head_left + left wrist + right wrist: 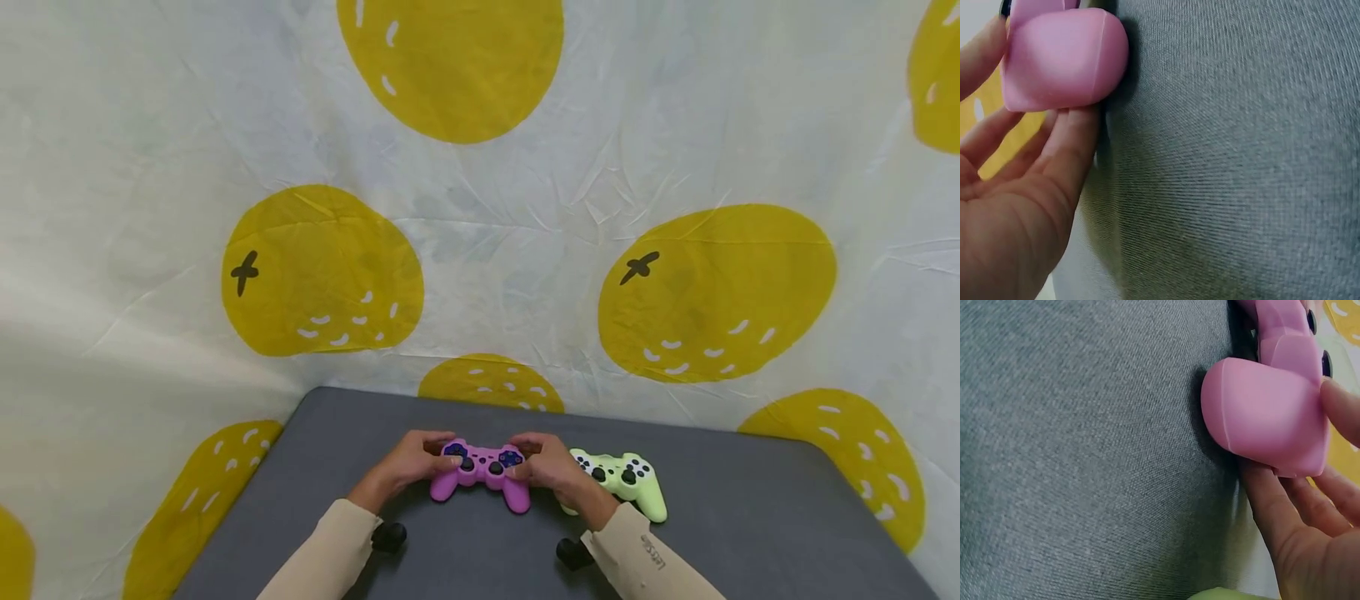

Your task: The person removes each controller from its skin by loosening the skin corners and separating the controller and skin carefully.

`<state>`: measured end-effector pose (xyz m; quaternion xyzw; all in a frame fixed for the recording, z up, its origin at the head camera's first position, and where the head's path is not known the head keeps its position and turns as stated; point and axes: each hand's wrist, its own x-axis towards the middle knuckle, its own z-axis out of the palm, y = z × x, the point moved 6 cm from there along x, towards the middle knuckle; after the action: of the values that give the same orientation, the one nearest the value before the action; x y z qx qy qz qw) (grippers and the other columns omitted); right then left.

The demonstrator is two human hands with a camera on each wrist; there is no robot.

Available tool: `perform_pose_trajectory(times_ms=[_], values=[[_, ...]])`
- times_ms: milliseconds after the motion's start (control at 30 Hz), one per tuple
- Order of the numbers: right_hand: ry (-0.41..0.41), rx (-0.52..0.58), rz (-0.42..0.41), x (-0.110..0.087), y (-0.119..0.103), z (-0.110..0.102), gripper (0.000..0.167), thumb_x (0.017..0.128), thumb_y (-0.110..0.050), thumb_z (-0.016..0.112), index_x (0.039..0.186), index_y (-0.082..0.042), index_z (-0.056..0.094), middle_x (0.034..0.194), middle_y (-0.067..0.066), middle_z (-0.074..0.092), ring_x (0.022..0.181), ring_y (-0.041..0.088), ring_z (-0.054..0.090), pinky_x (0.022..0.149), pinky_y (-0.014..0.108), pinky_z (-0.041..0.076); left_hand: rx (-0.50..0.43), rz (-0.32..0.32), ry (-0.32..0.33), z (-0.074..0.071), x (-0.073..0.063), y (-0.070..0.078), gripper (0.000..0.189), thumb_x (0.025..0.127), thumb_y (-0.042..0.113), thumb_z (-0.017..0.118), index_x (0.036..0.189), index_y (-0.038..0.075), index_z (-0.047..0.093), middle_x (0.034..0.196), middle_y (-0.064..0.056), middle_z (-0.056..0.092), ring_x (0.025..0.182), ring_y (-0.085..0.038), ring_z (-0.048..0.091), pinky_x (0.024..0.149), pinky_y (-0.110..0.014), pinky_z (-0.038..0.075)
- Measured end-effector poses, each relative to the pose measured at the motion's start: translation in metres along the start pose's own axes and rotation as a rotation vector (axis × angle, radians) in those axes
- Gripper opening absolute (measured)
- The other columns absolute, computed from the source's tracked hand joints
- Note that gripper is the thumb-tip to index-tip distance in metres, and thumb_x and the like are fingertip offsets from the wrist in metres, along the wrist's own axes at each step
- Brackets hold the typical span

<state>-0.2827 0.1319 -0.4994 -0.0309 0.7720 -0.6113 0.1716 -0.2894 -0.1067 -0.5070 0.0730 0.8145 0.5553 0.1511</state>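
A pink game controller (480,467) lies low over the grey table, its two handles pointing toward the person. My left hand (411,461) grips its left side, thumb over the button face near the direction pad. On the other side my right hand (553,463) holds it the same way, thumb by the right stick. Each wrist view shows fingers around the outer edge, with the pink handle (1066,59) on the left and the other handle (1272,415) on the right close over the cloth. A pale green controller (647,492) lies right of the right hand, partly hidden behind that wrist.
The dark grey table (750,517) has a cloth-like surface. Behind it and at the sides hangs a white sheet (510,275) printed with yellow fruit. Black camera mounts (389,537) sit at both wrists, below the sleeves.
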Motion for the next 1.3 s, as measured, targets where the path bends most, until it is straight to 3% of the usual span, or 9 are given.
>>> perform_pose_trajectory(times_ms=[167, 433, 700, 1033, 1300], values=[[-0.024, 0.015, 0.011, 0.000, 0.002, -0.001, 0.065, 0.082, 0.002, 0.083, 0.141, 0.009, 0.057, 0.140, 0.030, 0.061, 0.101, 0.018, 0.069, 0.080, 0.031, 0.061, -0.003, 0.017, -0.052, 0.000, 0.003, -0.005, 0.069, 0.090, 0.021, 0.082, 0.149, -0.001, 0.054, 0.143, -0.023, 0.063, 0.124, -0.027, 0.063, 0.097, -0.035, 0.057], [-0.053, -0.020, -0.012, 0.004, 0.006, -0.001, 0.065, 0.079, 0.002, 0.085, 0.139, 0.006, 0.060, 0.141, 0.028, 0.062, 0.107, 0.020, 0.069, 0.085, 0.031, 0.061, -0.035, -0.006, -0.088, -0.002, 0.006, -0.008, 0.069, 0.090, 0.017, 0.083, 0.149, -0.001, 0.054, 0.143, -0.024, 0.063, 0.114, -0.020, 0.069, 0.094, -0.035, 0.061], [-0.052, -0.035, -0.006, 0.003, 0.007, -0.002, 0.066, 0.077, 0.005, 0.086, 0.139, 0.005, 0.061, 0.141, 0.028, 0.062, 0.106, 0.021, 0.070, 0.083, 0.032, 0.061, -0.044, 0.007, -0.102, -0.004, 0.005, -0.006, 0.065, 0.088, 0.015, 0.084, 0.145, -0.001, 0.058, 0.144, -0.024, 0.063, 0.113, -0.018, 0.070, 0.090, -0.033, 0.062], [-0.061, -0.020, -0.058, 0.000, -0.001, -0.005, 0.067, 0.078, 0.003, 0.086, 0.139, 0.006, 0.061, 0.140, 0.026, 0.064, 0.103, 0.017, 0.071, 0.081, 0.031, 0.062, 0.035, 0.045, -0.044, -0.009, 0.002, 0.004, 0.062, 0.086, 0.020, 0.087, 0.141, 0.004, 0.064, 0.144, -0.021, 0.064, 0.132, -0.032, 0.063, 0.099, -0.038, 0.058], [-0.001, -0.045, -0.079, -0.005, -0.010, -0.009, 0.066, 0.074, 0.004, 0.087, 0.137, -0.001, 0.066, 0.138, 0.022, 0.067, 0.103, 0.020, 0.071, 0.082, 0.034, 0.063, 0.055, 0.076, 0.014, -0.011, -0.003, 0.016, 0.062, 0.083, 0.020, 0.089, 0.139, 0.006, 0.067, 0.144, -0.021, 0.064, 0.129, -0.034, 0.064, 0.104, -0.047, 0.056]])
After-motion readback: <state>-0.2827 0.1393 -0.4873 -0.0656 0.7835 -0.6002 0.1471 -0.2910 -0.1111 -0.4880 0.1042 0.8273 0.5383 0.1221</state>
